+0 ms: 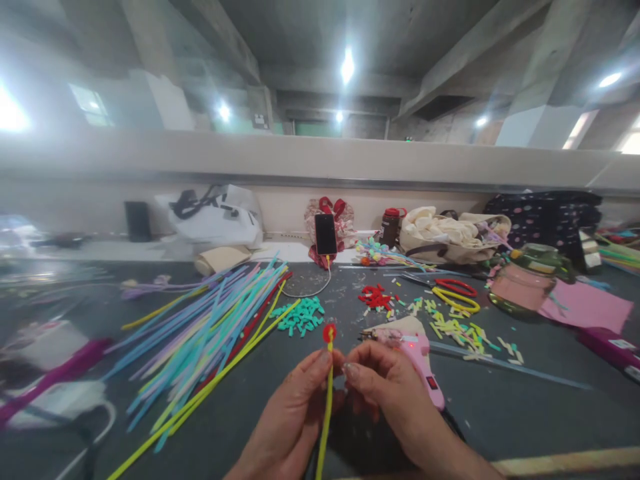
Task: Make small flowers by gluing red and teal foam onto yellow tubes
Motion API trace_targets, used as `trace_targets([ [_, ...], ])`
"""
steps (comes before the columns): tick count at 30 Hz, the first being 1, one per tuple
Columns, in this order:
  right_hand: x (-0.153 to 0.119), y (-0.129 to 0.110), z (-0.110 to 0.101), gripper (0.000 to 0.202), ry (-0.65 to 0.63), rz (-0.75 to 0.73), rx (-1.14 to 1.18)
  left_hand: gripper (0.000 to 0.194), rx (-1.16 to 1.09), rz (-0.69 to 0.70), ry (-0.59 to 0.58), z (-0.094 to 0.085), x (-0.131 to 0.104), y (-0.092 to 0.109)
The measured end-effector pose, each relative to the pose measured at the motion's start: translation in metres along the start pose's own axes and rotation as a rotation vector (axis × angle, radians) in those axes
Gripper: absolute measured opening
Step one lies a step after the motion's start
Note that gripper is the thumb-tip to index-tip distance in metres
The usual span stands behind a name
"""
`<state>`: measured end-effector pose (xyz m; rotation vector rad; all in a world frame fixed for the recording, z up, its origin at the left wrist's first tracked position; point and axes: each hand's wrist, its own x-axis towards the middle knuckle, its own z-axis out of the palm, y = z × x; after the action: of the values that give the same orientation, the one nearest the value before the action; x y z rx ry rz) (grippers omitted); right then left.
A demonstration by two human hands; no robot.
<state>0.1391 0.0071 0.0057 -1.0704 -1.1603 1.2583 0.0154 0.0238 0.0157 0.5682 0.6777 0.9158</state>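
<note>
A: Where was the yellow stem point(327, 413), and what did you have on it?

B: In front of you, above the dark table point(530, 407). Your left hand point(295, 397) had it pinched, thumb against fingers, just below the red disc point(329, 332) at its far end. Your right hand point(383, 380) was right beside it, fingertips drawn in narrow. Couldn't tell if you held anything there.

A: Main risk?

B: The pink glue gun point(420, 357). It lay just past your right hand, nozzle aimed left towards the red disc, indicator lit. If it was hot, a careless reach could have burned you.

A: Others?

B: A slack left pinch could have let the stem twist and tip the disc. A wide swing could have scattered the teal clippings point(301, 315) nearby.
</note>
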Motion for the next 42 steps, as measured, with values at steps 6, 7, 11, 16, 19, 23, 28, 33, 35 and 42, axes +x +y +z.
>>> trace_targets([
  [6,0.004,-0.002,0.012,0.02,-0.039,-0.055,0.089,0.013,-0.109,0.037,-0.051,0.005,0.006,-0.009],
  [7,0.004,-0.003,0.012,0.021,-0.042,-0.026,0.107,0.013,-0.101,0.046,-0.052,0.003,0.007,-0.01],
  [11,0.003,-0.001,0.009,0.021,0.02,0.051,0.036,0.018,-0.036,0.036,-0.09,-0.009,0.013,-0.007],
  [16,0.004,0.007,0.007,0.017,0.097,0.054,-0.092,0.018,0.076,0.132,0.018,-0.015,0.019,0.009],
  [19,0.005,0.011,0.007,0.017,0.101,0.056,-0.126,0.019,0.199,0.16,0.047,-0.014,0.021,0.013],
  [23,0.006,0.015,0.008,0.018,0.093,0.07,-0.147,0.021,0.242,0.115,-0.022,-0.016,0.024,0.009],
  [28,0.006,0.017,0.008,0.018,0.081,0.07,-0.143,0.021,0.245,0.149,0.01,-0.015,0.02,0.007],
  [33,0.004,0.016,0.01,0.018,0.066,0.065,-0.143,0.019,0.195,0.107,0.042,-0.014,0.019,0.007],
  [35,0.003,0.015,0.01,0.018,0.063,0.068,-0.153,0.019,0.203,0.109,0.054,-0.016,0.02,0.006],
  [42,0.005,0.016,0.011,0.018,0.059,0.073,-0.182,0.02,0.228,0.086,0.07,-0.019,0.025,0.006],
])
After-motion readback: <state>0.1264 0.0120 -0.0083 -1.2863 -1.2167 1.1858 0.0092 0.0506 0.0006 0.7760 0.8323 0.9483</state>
